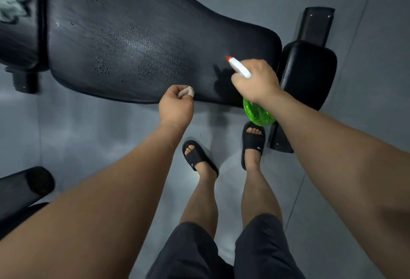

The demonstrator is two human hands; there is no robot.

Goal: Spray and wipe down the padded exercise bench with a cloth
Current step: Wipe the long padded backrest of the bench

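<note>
Bench pad, long, black, of textured vinyl, with patches of fine droplets across its middle. Right hand is above the pad's narrow end, near its front edge. Its fingers are wrapped round the neck of a translucent green spray bottle, whose white head and orange-red nozzle tip point over the pad. The green body hangs below the wrist, just off the pad's edge.

Left hand is at the pad's front edge, left of the bottle, with fingers curled in. A pale pinkish bit shows at the fingertips; whether it is pinched or wrapped on a finger cannot be told.

Crumpled pale green cloth lies on the separate black seat cushion beyond the pad's wide end, well apart from both hands. Black slide sandals stand on grey floor below the pad's front edge; each bears a small white mark, too small to read.
</note>
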